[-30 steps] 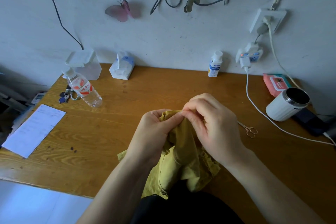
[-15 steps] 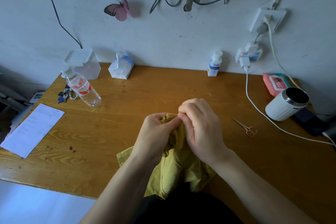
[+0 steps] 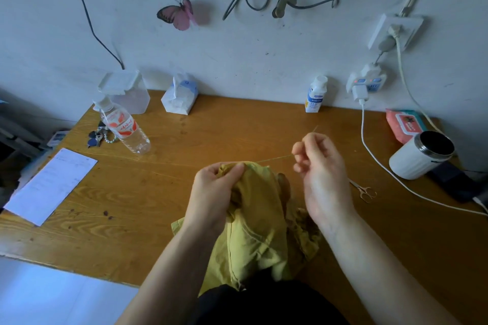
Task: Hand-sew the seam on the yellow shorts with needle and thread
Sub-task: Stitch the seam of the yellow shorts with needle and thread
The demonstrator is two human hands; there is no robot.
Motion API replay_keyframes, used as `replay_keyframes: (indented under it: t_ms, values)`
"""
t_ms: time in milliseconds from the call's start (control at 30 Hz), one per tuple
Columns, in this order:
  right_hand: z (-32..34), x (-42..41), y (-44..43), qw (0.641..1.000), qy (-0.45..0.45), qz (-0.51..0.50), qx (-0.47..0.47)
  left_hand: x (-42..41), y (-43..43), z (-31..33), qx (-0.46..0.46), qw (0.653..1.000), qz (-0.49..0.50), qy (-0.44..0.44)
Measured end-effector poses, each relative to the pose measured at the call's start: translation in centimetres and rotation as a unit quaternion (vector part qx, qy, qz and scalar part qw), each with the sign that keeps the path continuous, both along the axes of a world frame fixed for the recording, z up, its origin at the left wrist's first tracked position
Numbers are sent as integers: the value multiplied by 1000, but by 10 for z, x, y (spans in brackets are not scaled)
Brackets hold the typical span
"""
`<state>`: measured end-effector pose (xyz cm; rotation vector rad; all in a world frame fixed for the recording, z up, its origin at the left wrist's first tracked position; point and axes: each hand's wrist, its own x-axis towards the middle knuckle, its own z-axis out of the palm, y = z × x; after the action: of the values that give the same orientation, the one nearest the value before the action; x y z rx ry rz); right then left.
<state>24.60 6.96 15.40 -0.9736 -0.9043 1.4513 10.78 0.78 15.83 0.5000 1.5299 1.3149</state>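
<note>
From the head view, the crumpled mustard-yellow cotton shorts lie bunched at the near edge of the brown wooden tabletop, trailing down toward the person's lap. The left hand has its grip curled round the top fold of the fabric, thumb and fingertips pinching the cloth. The right hand is raised just to the right of the shorts, clear of the cloth. Its grip is narrow, thumb and forefinger pinching a thin metal needle whose tip pokes out above the fingers. A fine pale thread runs taut from the pinched fold across to the right hand.

Small metal scissors lie on the tabletop just right of the right wrist. Further right, a white ribbed mug with a dark mouth lies tilted, beside a white charging cable. At the far left, a clear plastic water bottle with a red label lies next to a bunch of keys, with a white printed sheet of paper nearer the edge.
</note>
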Motion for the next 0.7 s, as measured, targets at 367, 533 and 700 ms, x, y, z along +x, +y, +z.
replay_keyframes:
  t_ms: [367,533,700]
  values:
    - [0,46,27,952,250,-79,-161,-32,5,-5,-4,996,82,-38]
    - [-1,62,35,940,278,-116,-161,-42,3,-3,4,992,104,-68]
    - [-3,79,41,931,290,-147,-164,-45,3,-3,11,990,116,-73]
